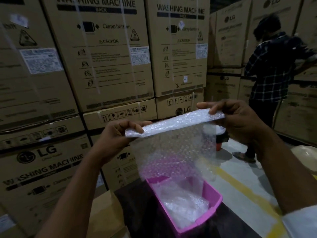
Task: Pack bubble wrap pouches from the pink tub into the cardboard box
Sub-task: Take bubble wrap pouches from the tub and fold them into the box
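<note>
Above pink tub [212, 201] | bubble wrap pouch [173, 145] hangs | left hand [118, 134], right hand [229, 117] fingers pinch its top corners

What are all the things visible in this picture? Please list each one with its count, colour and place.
bubble wrap pouch: one, clear, held up in the middle above the tub, top edge folded over
pink tub: one, pink, bottom centre on a dark surface
loose bubble wrap: a heap, count cannot be told, clear, inside the tub
washing machine boxes: many, brown, stacked across the back and left
other person: one, dark checked shirt, standing at the right, back turned
floor line: one, yellow, on the grey floor at the right
hands: left hand pinches the pouch's left end; right hand pinches its right end
</note>
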Action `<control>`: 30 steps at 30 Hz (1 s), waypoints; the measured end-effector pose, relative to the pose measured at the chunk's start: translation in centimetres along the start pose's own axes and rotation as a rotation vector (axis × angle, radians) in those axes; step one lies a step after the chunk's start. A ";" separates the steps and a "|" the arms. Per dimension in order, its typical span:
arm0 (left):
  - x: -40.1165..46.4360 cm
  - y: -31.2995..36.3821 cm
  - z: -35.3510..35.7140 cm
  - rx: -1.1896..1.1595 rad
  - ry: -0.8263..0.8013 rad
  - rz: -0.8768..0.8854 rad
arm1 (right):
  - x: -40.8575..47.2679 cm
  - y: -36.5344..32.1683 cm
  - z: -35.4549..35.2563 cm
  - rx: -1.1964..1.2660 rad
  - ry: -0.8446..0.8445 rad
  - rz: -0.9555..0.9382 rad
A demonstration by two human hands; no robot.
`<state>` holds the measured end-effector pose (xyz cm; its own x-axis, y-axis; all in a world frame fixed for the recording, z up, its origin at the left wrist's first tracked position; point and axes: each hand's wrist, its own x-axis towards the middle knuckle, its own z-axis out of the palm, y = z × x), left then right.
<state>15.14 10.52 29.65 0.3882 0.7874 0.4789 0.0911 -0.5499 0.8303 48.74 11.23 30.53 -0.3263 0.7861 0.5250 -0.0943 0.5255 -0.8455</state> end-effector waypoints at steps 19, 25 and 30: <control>-0.8 1.1 -0.2 -0.352 0.073 -0.112 | -1.2 -1.7 -0.6 -0.317 -0.009 -0.013; -0.9 1.3 0.4 -0.086 0.129 -0.091 | -1.0 -1.4 0.1 -0.380 0.093 -0.049; -1.2 0.8 0.5 0.108 0.110 -0.044 | -1.5 -0.7 0.1 -0.324 0.082 0.068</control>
<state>15.23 9.00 29.61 0.2794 0.8341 0.4756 0.2059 -0.5359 0.8188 49.18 9.63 30.32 -0.2436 0.8395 0.4857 0.2329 0.5368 -0.8109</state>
